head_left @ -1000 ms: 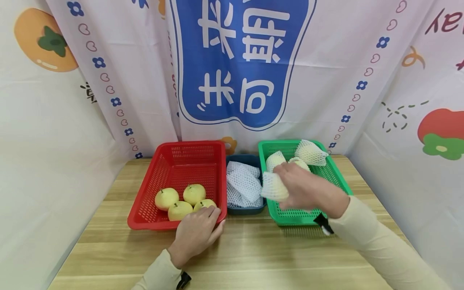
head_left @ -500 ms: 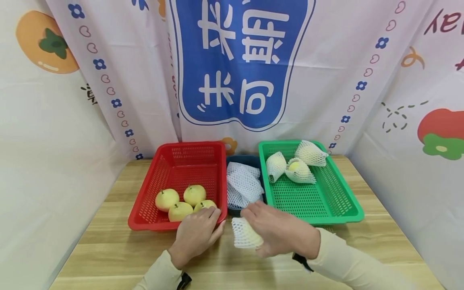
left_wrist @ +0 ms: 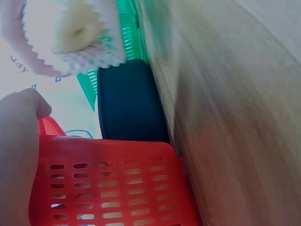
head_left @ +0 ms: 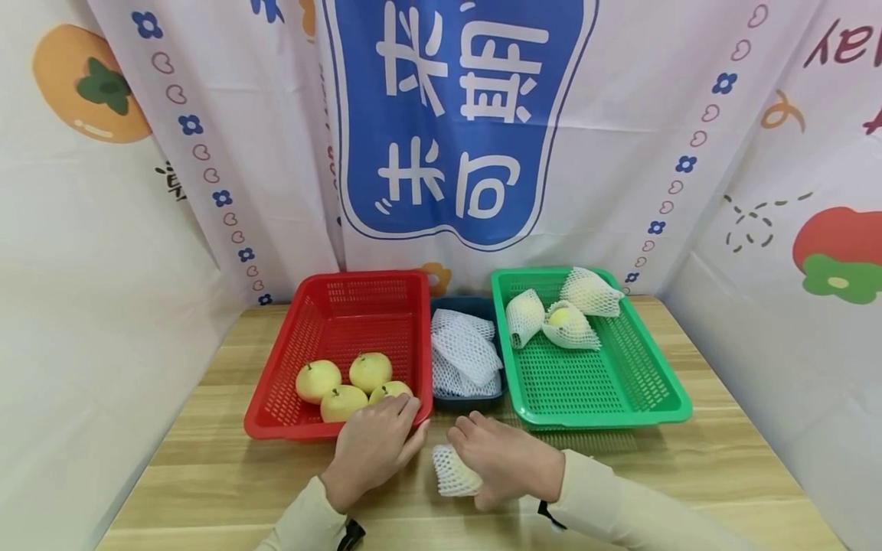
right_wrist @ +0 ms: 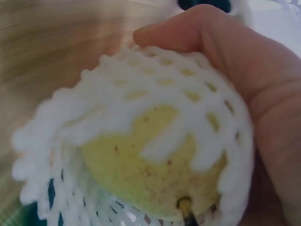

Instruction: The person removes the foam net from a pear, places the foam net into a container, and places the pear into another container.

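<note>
Right hand grips a netted pear; left hand holds the red basket. I should squeeze lightly to avoid bruising.

Both sleeves are cream — black straps show underneath.

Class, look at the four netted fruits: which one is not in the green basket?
The netted fruit held by the right hand. It alone is outside the green basket; the other three are in it.
</note>
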